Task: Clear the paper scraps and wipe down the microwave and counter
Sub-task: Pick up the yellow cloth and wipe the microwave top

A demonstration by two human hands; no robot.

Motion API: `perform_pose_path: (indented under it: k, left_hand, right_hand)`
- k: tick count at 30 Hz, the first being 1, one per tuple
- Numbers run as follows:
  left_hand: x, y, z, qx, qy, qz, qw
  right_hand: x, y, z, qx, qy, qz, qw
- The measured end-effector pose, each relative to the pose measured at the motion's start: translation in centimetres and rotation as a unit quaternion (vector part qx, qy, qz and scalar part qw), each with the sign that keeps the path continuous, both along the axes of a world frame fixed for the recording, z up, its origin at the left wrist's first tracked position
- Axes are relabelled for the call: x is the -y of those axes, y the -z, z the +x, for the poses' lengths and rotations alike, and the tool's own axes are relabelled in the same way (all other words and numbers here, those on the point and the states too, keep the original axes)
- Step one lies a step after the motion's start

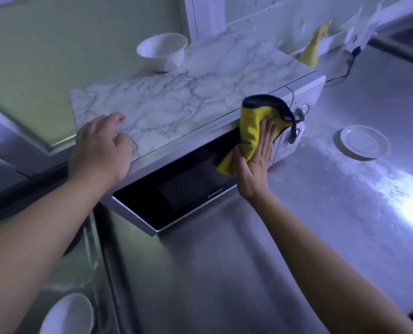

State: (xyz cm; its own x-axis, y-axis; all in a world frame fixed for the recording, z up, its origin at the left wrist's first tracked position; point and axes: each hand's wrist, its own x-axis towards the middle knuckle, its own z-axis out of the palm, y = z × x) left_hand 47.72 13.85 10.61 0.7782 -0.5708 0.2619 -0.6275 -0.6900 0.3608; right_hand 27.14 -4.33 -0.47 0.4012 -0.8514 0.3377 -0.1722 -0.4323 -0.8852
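Note:
A white microwave (191, 186) with a black glass door and a marble-patterned top stands on the steel counter (248, 261). My right hand (256, 162) presses a yellow cloth (251, 131) with a dark edge flat against the door's right side, by the control panel, fingers straight. My left hand (101, 148) rests on the front left corner of the marble top, fingers loosely bent and holding nothing. No paper scraps are in view.
A white bowl (162, 50) stands on the microwave's back left corner. A white saucer (364, 142) lies on the counter to the right. Behind the microwave hangs a second yellow cloth (312, 50), beside a black cable (345, 71). Another white bowl (68, 314) sits at the lower left.

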Motion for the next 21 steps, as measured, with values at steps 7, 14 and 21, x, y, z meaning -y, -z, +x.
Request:
perform_pose_path:
  k: [7, 14, 21]
  left_hand:
    - [0.0, 0.1, 0.2, 0.004, -0.003, 0.012, 1.000]
    - [0.1, -0.5, -0.5, -0.011, -0.005, 0.009, 1.000]
    - [0.2, -1.1, -1.4, -0.027, -0.020, 0.019, 0.999]
  right_hand:
    - [-0.7, 7.6, -0.3, 0.081, 0.041, 0.280, 0.956]
    - [-0.1, 7.7, 0.1, 0.109, 0.119, 0.342, 0.926]
    - [-0.3, 7.5, 0.8, 0.112, 0.158, 0.346, 0.918]
